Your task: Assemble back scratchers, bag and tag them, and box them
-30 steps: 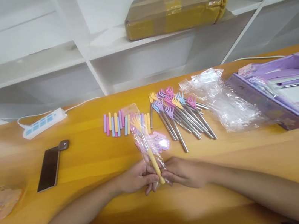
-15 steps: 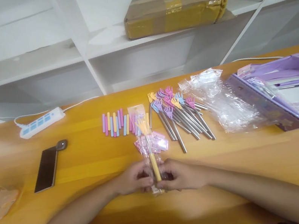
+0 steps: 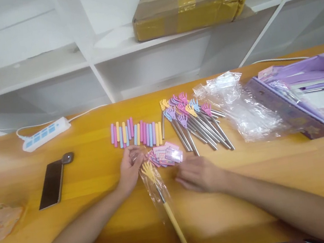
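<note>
My left hand (image 3: 130,169) is closed on the top end of a clear plastic bag (image 3: 157,199). Inside the bag lies a yellow back scratcher (image 3: 175,223), its claw-shaped head up near my left fingers and its handle pointing down toward the table's front edge. My right hand (image 3: 200,174) is off the bag, just right of a small pile of pink cards (image 3: 167,154). Its fingers look curled but are smeared by motion, so what they hold, if anything, cannot be made out. Beyond it, several back scratchers (image 3: 200,125) with coloured heads lie heaped, metal rods toward me.
A row of coloured handle sleeves (image 3: 136,133) lies behind the cards. Clear plastic bags (image 3: 241,112) and a purple box (image 3: 303,114) are at the right. A phone (image 3: 51,185) and a power strip (image 3: 46,133) lie left. A taped parcel (image 3: 192,6) rests on the shelf.
The bagged scratcher has come down toward the table's front, uncovering the sleeves. My left hand has moved up and left to the bag's top; my right hand has let go and moved right.
</note>
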`<move>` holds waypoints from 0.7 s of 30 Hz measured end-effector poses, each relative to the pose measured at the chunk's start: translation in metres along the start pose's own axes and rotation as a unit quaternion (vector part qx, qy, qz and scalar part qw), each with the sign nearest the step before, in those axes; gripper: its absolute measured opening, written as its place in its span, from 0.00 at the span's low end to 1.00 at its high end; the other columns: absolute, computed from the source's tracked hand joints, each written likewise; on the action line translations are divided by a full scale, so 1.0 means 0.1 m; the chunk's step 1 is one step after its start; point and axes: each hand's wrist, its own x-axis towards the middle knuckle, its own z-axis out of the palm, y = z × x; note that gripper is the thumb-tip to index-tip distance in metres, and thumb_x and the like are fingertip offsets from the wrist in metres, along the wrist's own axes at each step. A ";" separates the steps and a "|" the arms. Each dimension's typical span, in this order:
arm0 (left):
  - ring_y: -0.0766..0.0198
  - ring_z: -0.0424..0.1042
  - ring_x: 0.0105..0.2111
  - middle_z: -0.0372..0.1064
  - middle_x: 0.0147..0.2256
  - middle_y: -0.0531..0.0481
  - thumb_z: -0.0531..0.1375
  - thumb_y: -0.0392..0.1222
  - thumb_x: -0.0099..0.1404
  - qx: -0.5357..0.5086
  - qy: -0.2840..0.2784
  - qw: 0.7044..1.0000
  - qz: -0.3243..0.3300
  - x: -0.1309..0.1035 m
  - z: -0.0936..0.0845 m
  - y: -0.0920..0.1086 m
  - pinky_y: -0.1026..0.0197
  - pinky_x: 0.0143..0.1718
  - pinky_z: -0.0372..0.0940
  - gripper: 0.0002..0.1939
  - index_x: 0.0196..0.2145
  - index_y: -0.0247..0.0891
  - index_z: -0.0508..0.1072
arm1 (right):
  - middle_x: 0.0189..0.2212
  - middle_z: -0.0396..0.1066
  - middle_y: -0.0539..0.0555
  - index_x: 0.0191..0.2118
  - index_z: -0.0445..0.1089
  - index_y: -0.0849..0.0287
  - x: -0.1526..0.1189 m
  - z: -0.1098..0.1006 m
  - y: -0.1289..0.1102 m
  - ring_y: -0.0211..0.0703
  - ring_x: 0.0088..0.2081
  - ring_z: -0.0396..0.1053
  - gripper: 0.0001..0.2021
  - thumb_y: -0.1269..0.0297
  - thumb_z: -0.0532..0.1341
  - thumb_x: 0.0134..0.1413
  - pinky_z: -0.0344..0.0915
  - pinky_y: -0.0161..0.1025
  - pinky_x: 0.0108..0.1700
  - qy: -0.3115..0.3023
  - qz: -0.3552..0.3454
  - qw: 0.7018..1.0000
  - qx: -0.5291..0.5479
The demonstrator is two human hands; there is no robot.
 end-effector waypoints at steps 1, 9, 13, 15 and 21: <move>0.62 0.74 0.37 0.72 0.37 0.52 0.70 0.52 0.70 0.019 -0.026 0.999 0.003 -0.03 0.01 0.00 0.60 0.43 0.72 0.22 0.55 0.42 0.72 | 0.30 0.71 0.52 0.37 0.71 0.60 0.00 -0.02 0.11 0.39 0.32 0.63 0.10 0.66 0.60 0.74 0.56 0.40 0.37 0.024 0.009 0.998 -0.062; 0.59 0.74 0.45 0.72 0.48 0.45 0.64 0.48 0.75 0.181 -0.184 0.966 0.027 -0.17 0.03 0.04 0.59 0.47 0.70 0.11 0.50 0.40 0.75 | 0.46 0.73 0.61 0.52 0.73 0.62 -0.06 0.04 0.44 0.51 0.45 0.69 0.19 0.49 0.64 0.72 0.62 0.47 0.46 -0.028 0.150 0.977 -0.146; 0.61 0.76 0.42 0.75 0.49 0.45 0.64 0.48 0.75 0.162 -0.182 0.970 -0.021 -0.19 0.01 0.00 0.60 0.45 0.70 0.14 0.53 0.40 0.73 | 0.44 0.75 0.59 0.49 0.73 0.61 -0.08 0.10 0.44 0.49 0.43 0.69 0.16 0.51 0.64 0.72 0.62 0.46 0.44 -0.009 0.160 0.980 -0.117; 0.60 0.77 0.44 0.75 0.50 0.45 0.64 0.49 0.76 0.140 -0.185 0.972 -0.038 -0.18 0.00 -0.03 0.60 0.47 0.70 0.14 0.54 0.40 0.73 | 0.42 0.76 0.58 0.50 0.73 0.60 -0.07 0.09 0.45 0.47 0.42 0.70 0.14 0.53 0.64 0.73 0.62 0.46 0.44 0.004 0.168 0.981 -0.095; 0.61 0.75 0.41 0.76 0.47 0.45 0.64 0.54 0.76 0.107 -0.183 0.975 -0.059 -0.16 -0.01 -0.02 0.61 0.42 0.68 0.18 0.54 0.39 0.74 | 0.41 0.78 0.54 0.54 0.73 0.57 -0.07 0.08 0.46 0.44 0.39 0.71 0.12 0.56 0.63 0.75 0.62 0.43 0.43 0.036 0.208 0.977 -0.040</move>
